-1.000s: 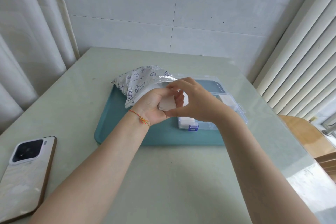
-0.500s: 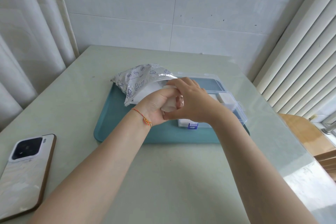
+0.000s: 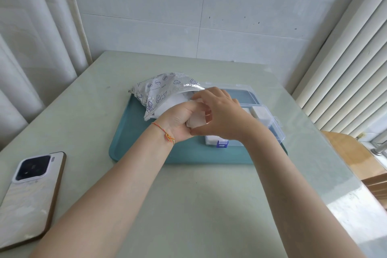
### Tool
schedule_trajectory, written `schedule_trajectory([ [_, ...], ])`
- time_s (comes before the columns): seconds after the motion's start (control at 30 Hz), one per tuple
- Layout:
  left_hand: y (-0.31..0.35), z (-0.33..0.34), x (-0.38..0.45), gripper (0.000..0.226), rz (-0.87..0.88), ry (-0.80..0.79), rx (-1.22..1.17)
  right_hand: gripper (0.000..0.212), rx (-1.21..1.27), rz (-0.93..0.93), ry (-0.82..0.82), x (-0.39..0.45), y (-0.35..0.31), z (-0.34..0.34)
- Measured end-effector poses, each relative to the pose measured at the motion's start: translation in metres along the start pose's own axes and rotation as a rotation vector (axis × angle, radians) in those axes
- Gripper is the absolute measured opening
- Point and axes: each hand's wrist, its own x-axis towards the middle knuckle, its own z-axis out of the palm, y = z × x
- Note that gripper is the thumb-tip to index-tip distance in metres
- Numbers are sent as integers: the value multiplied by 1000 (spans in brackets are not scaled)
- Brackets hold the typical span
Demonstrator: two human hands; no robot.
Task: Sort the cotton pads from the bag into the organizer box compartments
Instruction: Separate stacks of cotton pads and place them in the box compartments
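Phone (image 3: 31, 197), near left on table (image 3: 188, 205). Both forearms converge over teal tray (image 3: 129, 144): left hand (image 3: 180, 120) and right hand (image 3: 217, 117), fingers curled, pinch cotton pads (image 3: 196, 121) between them. Behind: bag (image 3: 163, 92) left, organizer box (image 3: 270, 119) right, some pads in compartments.

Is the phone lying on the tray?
No, the phone lies on the table, left of the tray.

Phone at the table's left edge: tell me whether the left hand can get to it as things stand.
Probably not right away: the left hand grips a stack of cotton pads. The path over the table to the phone looks unobstructed.
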Motion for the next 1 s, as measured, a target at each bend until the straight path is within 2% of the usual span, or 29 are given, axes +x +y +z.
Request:
schedule_trajectory([
  [0.13,-2,-2,3,18,-5,87,63,80,-16,-13,-47,-1,0,-1],
  [0.2,0,-4,5,15,-5,143,78,81,119,19,-63,-2,3,-10],
  [0.27,4,-6,6,7,27,183,111,65,336,60,15,-2,8,-21],
  [0.37,8,-5,6,46,123,191,213,25,614,192,126,-2,14,-32],
  [0.43,7,5,6,65,185,118,316,17,661,262,49,-4,16,-34],
  [0.53,6,22,10,80,237,38,423,11,767,236,-92,-7,20,-30],
  [0.6,5,32,15,74,255,9,460,11,847,228,-54,-9,25,-31],
  [0.7,2,40,20,66,236,-10,507,23,892,267,-1,-12,38,-38],
  [0.77,0,41,24,63,211,34,521,18,860,290,59,-15,47,-41],
  [0.83,-1,38,28,51,232,167,552,5,876,320,173,-15,58,-41],
  [0.9,-3,30,32,34,263,410,591,6,898,376,227,-15,66,-39],
  [0.93,-4,25,32,26,275,515,627,6,885,407,216,-15,69,-35],
  [1.0,-7,13,30,13,266,616,758,5,829,449,153,-17,69,-24],
])
